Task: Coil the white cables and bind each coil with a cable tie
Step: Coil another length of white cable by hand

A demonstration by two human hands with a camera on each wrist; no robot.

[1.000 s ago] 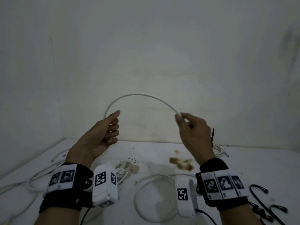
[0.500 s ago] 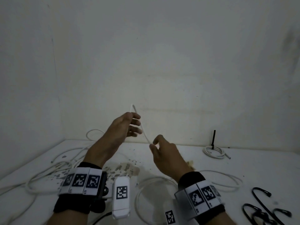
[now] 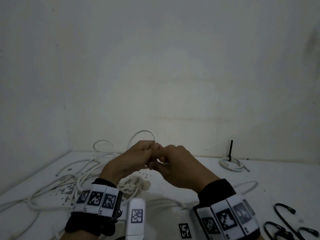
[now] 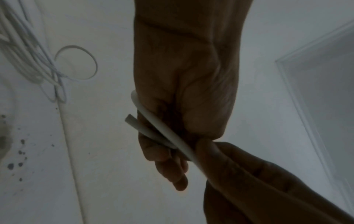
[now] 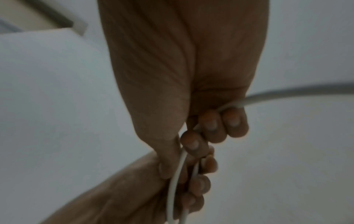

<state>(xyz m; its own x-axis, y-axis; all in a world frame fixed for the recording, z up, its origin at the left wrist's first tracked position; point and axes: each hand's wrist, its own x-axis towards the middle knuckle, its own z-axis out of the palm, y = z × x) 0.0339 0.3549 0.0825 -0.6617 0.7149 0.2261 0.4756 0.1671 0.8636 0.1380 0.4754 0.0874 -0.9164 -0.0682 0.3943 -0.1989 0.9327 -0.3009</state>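
You had left hand (image 3: 136, 157) clamping 2 strands of white cable (image 3: 142, 134), loop at 12 o'clock, right hand (image 3: 176, 163) fingers curled round it, feeding the next turn.

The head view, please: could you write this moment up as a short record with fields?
left hand: left hand grips two passes of the thin white cable
right hand: right hand grips the same cable, touching the left hand
cable loop: stands above the hands
finished coil: white coil with an upright black cable tie, far right
loose cables: tangled white cables on the left
spare ties: black cable ties, near right
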